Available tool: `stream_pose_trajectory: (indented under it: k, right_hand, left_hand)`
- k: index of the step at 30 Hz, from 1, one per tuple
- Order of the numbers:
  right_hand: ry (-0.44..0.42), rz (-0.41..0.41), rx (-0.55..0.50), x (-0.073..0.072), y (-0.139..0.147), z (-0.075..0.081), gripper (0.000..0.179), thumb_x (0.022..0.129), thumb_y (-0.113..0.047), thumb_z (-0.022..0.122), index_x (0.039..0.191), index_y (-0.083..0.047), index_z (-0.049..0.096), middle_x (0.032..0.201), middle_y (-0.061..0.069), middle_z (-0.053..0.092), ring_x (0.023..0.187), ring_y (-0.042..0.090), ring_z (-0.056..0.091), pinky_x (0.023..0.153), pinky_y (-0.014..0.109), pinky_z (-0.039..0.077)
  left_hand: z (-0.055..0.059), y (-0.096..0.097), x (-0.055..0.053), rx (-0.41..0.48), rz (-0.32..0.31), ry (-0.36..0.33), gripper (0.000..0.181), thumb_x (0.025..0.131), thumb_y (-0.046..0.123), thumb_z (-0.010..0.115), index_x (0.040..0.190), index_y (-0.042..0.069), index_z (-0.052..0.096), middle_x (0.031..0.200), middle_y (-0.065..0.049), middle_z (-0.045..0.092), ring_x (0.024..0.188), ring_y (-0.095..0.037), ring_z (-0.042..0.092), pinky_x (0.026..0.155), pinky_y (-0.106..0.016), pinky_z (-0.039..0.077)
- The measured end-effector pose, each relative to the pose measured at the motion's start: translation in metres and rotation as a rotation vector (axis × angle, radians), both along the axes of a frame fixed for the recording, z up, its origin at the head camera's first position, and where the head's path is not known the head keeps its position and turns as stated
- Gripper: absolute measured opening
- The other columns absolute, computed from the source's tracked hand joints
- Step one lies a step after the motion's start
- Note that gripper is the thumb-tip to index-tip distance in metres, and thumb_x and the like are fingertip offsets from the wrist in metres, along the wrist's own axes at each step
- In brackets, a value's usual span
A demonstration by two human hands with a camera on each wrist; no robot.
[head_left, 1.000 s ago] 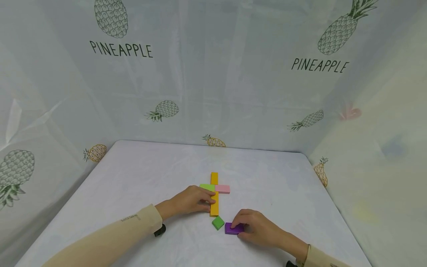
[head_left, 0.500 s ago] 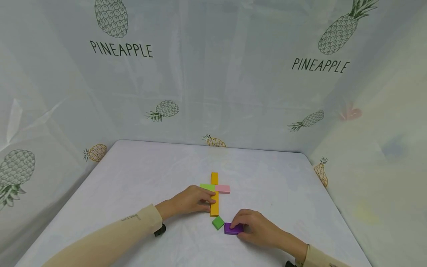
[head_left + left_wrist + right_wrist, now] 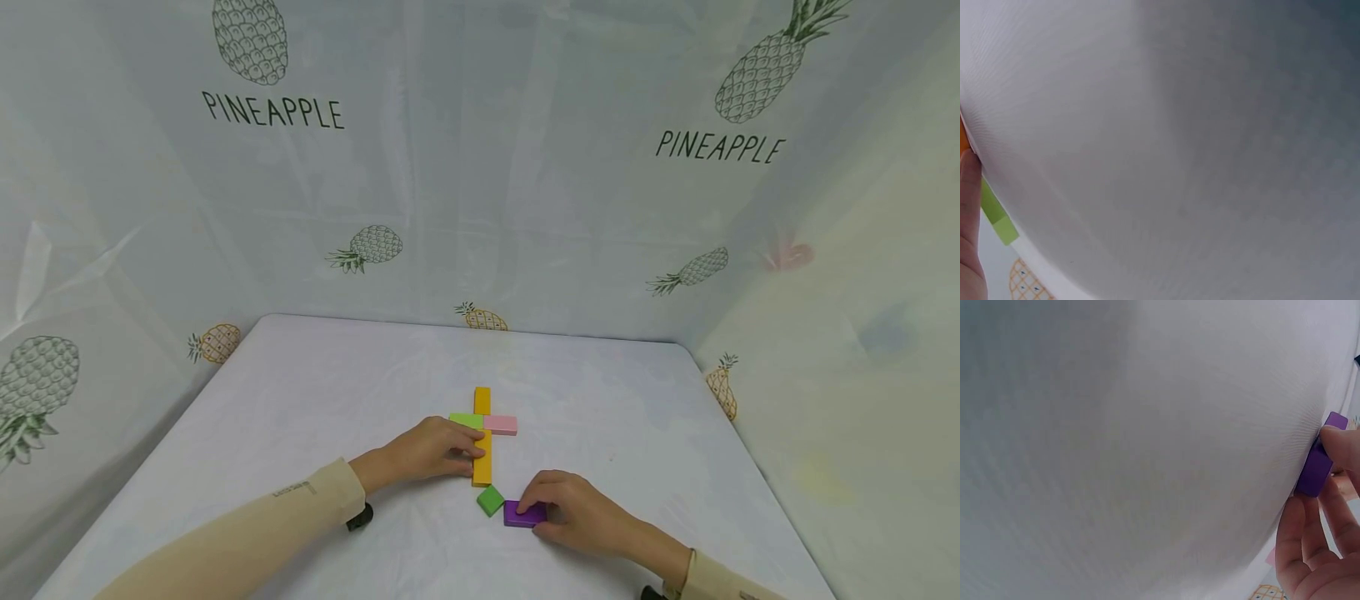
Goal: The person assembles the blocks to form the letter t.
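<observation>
Flat coloured blocks lie on a white-covered table in the head view. My left hand (image 3: 431, 448) rests its fingertips on the long yellow block (image 3: 482, 467), coming at it from the left. Lower right, my right hand (image 3: 577, 510) pinches a purple rectangular block (image 3: 521, 518) between thumb and fingers, flat on the cloth; the right wrist view shows the thumb on one side of it. A small green square block (image 3: 491, 501), turned like a diamond, sits between the yellow and purple ones, its right corner right at the purple block's edge.
Beyond the left fingers, a light green block (image 3: 467, 421) and a pink block (image 3: 500, 425) lie end to end across the line. A shorter yellow piece (image 3: 482, 400) extends behind them. Pineapple-printed cloth (image 3: 480, 208) hangs around the table's back and sides.
My right hand has slid the purple block slightly left, up against the green square's corner, and now holds it there. The left hand has stayed put.
</observation>
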State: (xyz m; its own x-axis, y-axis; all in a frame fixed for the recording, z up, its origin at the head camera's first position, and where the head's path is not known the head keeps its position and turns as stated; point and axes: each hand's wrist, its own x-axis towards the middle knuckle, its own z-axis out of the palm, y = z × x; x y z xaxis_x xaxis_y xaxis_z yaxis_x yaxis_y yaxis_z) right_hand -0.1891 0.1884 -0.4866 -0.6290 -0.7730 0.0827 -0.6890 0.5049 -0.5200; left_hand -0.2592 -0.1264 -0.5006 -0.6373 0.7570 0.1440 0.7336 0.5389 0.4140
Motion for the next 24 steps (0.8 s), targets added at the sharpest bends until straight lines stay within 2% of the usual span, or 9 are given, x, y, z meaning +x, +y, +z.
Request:
stream_pose_trajectory:
  k: [24]
  right_hand:
    - [-0.027, -0.023, 0.013, -0.0025, -0.0014, -0.0027, 0.031, 0.090, -0.014, 0.087, 0.115, -0.029, 0.076, 0.116, -0.018, 0.070, 0.106, 0.001, 0.064, 0.095, 0.028, 0.058]
  left_hand:
    - [0.0051, 0.0014, 0.0010, -0.006, -0.008, -0.007, 0.033, 0.097, 0.028, 0.081, 0.128, 0.017, 0.079, 0.140, -0.002, 0.071, 0.132, -0.013, 0.064, 0.110, -0.033, 0.052]
